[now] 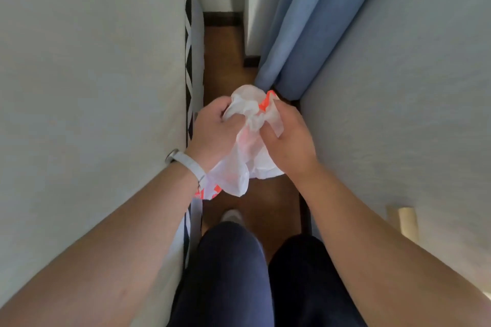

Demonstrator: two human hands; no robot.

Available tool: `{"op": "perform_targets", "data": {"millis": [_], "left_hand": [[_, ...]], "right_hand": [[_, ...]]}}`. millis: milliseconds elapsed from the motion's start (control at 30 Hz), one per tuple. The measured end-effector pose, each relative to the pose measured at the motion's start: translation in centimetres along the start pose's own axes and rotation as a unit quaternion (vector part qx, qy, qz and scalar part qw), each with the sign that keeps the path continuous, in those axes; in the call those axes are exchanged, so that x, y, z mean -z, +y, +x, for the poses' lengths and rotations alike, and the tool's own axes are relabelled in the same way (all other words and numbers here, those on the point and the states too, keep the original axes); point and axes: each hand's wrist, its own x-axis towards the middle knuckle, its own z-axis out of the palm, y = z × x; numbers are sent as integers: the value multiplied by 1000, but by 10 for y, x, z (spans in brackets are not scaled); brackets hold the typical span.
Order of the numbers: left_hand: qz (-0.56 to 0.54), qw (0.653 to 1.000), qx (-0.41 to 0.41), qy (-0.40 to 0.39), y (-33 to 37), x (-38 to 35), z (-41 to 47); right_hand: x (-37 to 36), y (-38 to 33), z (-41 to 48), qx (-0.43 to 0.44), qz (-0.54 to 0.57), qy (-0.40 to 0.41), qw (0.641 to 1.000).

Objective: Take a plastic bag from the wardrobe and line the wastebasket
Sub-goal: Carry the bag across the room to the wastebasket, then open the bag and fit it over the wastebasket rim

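A crumpled white plastic bag (245,156) with orange print is held in front of me at waist height, over a narrow strip of brown floor. My left hand (212,130) grips its upper left part, and a pale band sits on that wrist. My right hand (287,138) pinches the bag's right side. The bag's lower end hangs loose below both hands. No wastebasket or wardrobe shows in this view.
A pale mattress (93,87) with a black-and-white patterned edge fills the left. A light wall (398,87) and blue curtain (297,34) close off the right. My legs in dark trousers (239,273) stand on the narrow brown floor (225,61) between them.
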Motion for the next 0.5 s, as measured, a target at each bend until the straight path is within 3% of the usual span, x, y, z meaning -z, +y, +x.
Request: {"op": "perform_targets", "data": {"millis": [167,300,500], "left_hand": [[8,1000,-3,-14,-51,-29,31],[50,999,-20,-12,-84,-47,42],[180,980,-82,-31,-108,-56,56]], "right_hand": [[-35,53,20,13,37,67,997],[-58,92,17,6,48,74,996],[-89,129,27,23,57,93,994]]}}
